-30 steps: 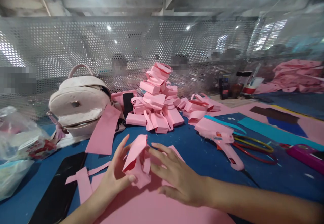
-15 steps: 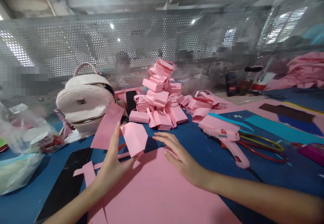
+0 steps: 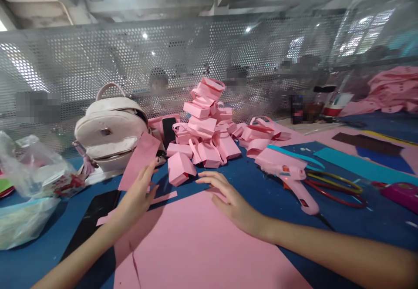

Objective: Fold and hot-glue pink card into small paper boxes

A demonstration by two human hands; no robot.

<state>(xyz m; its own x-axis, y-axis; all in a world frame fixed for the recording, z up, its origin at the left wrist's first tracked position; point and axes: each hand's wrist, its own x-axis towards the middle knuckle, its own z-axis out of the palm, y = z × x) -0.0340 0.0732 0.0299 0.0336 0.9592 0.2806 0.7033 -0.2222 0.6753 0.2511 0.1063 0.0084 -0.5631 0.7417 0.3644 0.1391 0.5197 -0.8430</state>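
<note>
A small folded pink paper box (image 3: 180, 168) lies on the blue table at the foot of a pile of similar pink paper boxes (image 3: 206, 123). My left hand (image 3: 135, 198) hovers just left of it, fingers apart, holding nothing. My right hand (image 3: 228, 199) rests palm down with spread fingers on the far edge of a large pink sheet (image 3: 199, 245). The box lies between the two hands and touches neither.
A pink glue gun (image 3: 290, 176) lies to the right, beside coloured hoops (image 3: 339, 186). A white backpack (image 3: 109, 132) stands at the back left with a pink paper strip (image 3: 139, 160) leaning on it. A plastic bag (image 3: 29, 171) sits far left. A perforated metal screen closes the back.
My left hand held the folded pink box, lifted it forward, then let it go; it now lies by the pile. The right hand moved off the box onto the sheet.
</note>
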